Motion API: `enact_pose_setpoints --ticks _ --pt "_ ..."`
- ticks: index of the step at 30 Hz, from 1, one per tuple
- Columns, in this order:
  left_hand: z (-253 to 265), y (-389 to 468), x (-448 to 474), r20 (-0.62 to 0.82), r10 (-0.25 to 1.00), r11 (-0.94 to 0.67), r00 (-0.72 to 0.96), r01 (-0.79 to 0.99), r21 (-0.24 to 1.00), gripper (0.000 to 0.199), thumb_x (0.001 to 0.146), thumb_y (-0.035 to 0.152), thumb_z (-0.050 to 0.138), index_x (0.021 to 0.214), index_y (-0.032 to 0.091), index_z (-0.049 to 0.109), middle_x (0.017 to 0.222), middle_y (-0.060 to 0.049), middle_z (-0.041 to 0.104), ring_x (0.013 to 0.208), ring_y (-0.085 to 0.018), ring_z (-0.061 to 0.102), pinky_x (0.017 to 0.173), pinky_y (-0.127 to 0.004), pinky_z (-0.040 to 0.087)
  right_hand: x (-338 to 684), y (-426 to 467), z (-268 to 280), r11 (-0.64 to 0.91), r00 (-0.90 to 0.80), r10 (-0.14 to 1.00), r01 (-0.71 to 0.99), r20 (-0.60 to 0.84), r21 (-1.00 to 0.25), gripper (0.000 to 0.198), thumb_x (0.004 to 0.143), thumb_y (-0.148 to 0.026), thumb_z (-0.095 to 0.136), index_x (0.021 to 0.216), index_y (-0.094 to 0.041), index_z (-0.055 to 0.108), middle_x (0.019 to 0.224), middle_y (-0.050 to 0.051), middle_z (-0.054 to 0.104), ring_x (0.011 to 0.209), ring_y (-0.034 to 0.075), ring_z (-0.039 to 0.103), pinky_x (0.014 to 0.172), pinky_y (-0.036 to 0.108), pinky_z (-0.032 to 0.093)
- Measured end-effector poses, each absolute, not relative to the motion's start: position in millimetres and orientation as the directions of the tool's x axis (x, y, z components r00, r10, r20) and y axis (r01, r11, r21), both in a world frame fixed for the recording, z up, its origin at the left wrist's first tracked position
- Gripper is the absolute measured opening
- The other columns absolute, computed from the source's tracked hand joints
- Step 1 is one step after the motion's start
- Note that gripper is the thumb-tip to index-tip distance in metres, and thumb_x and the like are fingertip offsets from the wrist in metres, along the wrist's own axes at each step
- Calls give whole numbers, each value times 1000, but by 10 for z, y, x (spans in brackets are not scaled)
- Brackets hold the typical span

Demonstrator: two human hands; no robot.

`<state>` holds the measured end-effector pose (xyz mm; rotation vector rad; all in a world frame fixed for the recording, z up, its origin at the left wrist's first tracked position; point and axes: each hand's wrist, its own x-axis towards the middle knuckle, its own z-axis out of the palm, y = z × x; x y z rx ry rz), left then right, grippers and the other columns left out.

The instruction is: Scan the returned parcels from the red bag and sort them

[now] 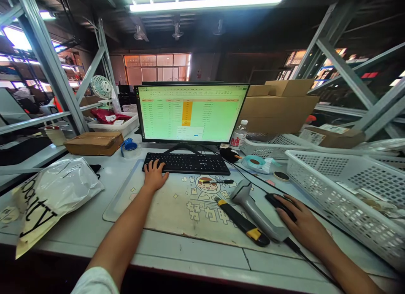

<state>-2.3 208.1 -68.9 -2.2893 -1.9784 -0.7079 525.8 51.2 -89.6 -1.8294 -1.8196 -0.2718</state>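
Lit from above by a long ceiling strip light (207, 2), blown out to white with a soft halo. Second glow from the monitor (191, 112), greenish and overexposed, text unreadable. Amber daylight through the far windows (158, 68). Dim, murky upper corners and background racks. Soft shadows only on the pale counter (196, 256). Strong wide-angle bending of the shelf posts (47, 57) at both edges. Sharp centre, smeared margins, slight glare on the plastic bag (60, 188).
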Motion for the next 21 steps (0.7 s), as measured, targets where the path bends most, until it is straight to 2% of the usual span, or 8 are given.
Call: enact_pose_setpoints --ticks 9,16,21 --pt "-760 2128 -40 406 910 -203 84 944 259 53 97 47 53 145 24 58 160 -12 44 151 -41 30 124 -68 19 5329 526 -978 -14 112 859 981 499 -195 63 95 -60 38 138 -23 66 143 16 57 125 39 62 108 59 52" --pt "-730 2120 -33 399 914 -191 77 948 254 54 97 47 54 146 24 57 160 -12 44 150 -40 31 124 -67 19 5302 524 -943 -21 124 869 977 480 -213 68 95 -62 37 138 -19 66 145 18 56 129 40 59 111 59 50" --pt "-719 2091 -33 366 927 -186 78 945 269 55 98 47 52 147 23 56 161 -12 43 152 -40 30 125 -67 18 5304 525 -953 -12 120 867 975 483 -220 66 96 -62 37 139 -22 66 144 16 57 129 39 60 111 57 50"
